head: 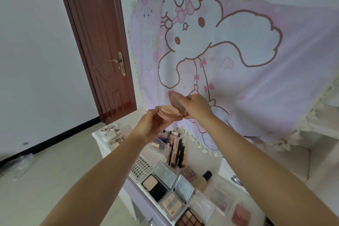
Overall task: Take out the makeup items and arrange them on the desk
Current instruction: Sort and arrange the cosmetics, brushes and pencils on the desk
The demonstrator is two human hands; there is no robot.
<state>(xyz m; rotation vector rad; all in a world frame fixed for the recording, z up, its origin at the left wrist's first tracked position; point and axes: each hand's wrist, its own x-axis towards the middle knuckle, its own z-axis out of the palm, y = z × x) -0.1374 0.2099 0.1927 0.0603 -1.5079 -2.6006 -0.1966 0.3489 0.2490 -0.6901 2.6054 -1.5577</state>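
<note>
I see both hands raised above the desk (117, 154), in front of the pink cloth (256, 60) with a cartoon rabbit that hangs on the wall; the left hand (153, 124) holds the bottom half of a round pink compact (169, 113) from below, its fingers curled around it; the right hand (196, 104) pinches the lid (175, 102) of the same compact, which stands open and tilted up; a peach sponge lies on the bottom half, as far as I can tell. The compact is in the air, well above the desk, between the two hands. On the desk below, many makeup items are already laid out; a row of brushes and pencils (177, 152) lies near the middle; beside them, to the left, a clear box (161, 143) holds small bottles; nearer to me I see an open powder case (157, 185) with a mirror, an eyeshadow palette (189, 219) with brown tones, a blush (241, 215) and a bottle of foundation (205, 180) that lies on its side; a card of false lashes (144, 167) lies at the left edge. At the far end of the desk there are some white and beige cases (111, 133). A brown door (102, 42) stands shut on the left.
</note>
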